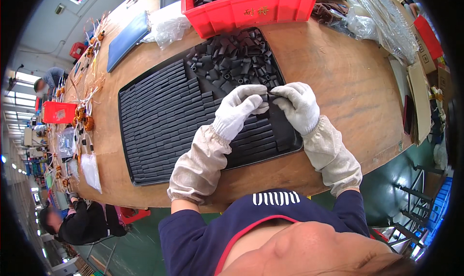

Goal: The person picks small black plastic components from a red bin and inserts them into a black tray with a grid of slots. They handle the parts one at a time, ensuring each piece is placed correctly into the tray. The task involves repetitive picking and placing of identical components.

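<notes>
Both my hands wear white knit gloves and meet over the right part of a black tray (288, 133). My left hand (240, 108) is closed in a pinch at a short black tube (271, 96). Fingertips of my right hand (298, 106) pinch the same small dark piece from the other side; the gloves partly cover it. Below and left of my hands, black tubes (159, 119) lie side by side in close rows across the tray. Loose black tubes (237, 58) are heaped in the tray's far right corner, just beyond my fingers.
A red plastic bin (251, 16) of black tubes stands behind the tray on the wooden table (348, 87). Clear plastic bags and a blue folder (128, 40) lie far left. Wired copper coils (84, 119) line the left edge. Cardboard (419, 102) stands right. Two people are at left.
</notes>
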